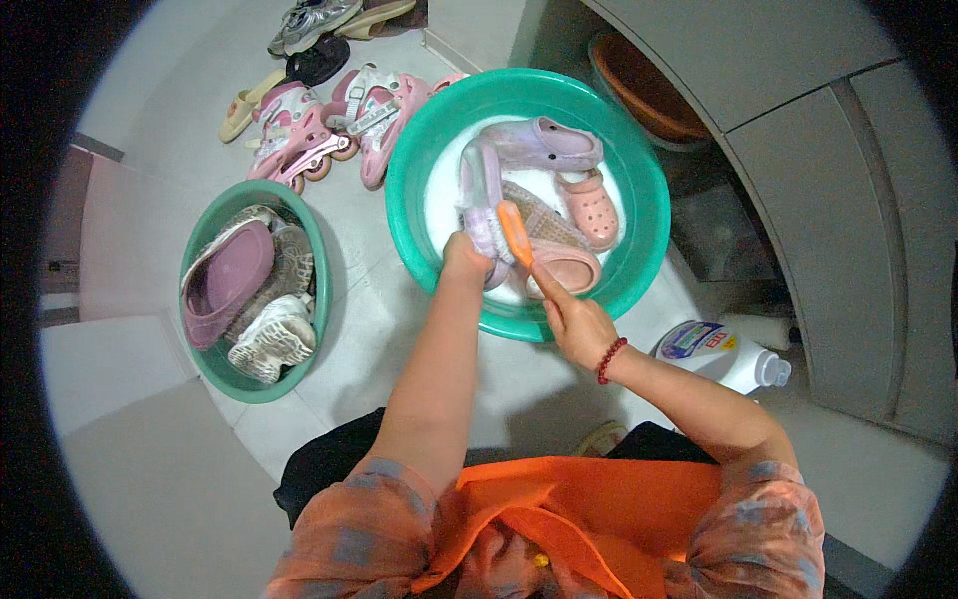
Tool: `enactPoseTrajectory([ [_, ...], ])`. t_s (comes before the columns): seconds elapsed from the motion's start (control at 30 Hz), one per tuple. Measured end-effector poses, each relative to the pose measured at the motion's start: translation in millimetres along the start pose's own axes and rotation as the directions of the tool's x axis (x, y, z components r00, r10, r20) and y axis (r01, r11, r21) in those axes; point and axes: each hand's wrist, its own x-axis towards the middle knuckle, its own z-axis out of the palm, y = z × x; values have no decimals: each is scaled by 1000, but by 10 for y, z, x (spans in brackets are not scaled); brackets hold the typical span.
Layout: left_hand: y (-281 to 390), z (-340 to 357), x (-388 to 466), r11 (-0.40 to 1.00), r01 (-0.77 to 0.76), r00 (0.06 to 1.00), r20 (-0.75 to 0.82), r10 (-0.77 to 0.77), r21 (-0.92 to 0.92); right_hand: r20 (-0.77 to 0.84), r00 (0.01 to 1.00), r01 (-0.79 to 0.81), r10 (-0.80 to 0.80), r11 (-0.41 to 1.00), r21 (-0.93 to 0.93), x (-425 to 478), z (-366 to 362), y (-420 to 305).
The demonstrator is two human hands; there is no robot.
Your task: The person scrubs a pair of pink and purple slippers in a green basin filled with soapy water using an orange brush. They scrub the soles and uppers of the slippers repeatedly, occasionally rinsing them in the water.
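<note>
In a large green plastic basin (pixel 650 195) of white suds, my left hand (pixel 465 257) grips a lavender foam clog (pixel 476 217) by its near end. My right hand (pixel 584 329), with a red bead bracelet at its wrist, holds an orange-handled scrub brush (pixel 513 230). The white bristles press against the side of that clog. Another lavender clog (pixel 546 142) lies at the far side of the basin. Two peach clogs sit in the suds: one with a holed top (pixel 595 213) to the right, one (pixel 567 271) nearer me. Between them is a beige textured shoe (pixel 542 213), partly covered.
A smaller green basin (pixel 323 299) at left holds a mauve slipper (pixel 232 269) and several dirty sneakers (pixel 273 341). Pink inline skates (pixel 296 138) and other shoes (pixel 318 60) stand beyond it. At right are a white detergent bottle (pixel 722 356) and a brown basin (pixel 651 90) under a cabinet (pixel 823 150).
</note>
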Motion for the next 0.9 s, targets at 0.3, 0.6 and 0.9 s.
enactPoseTrajectory([
  [0.3,-183,167,-284,409,-540,726,160,669,736,21,996,83,-83,877,-474,409,-1203,282],
  [0.6,-162,533,-592,301,-411,837,225,500,861,290,932,341,-216,793,-505,469,-1147,562],
  [0.9,-78,459,-427,-16,-251,781,213,588,968,301,945,281,-127,786,-550,132,-1357,1045],
])
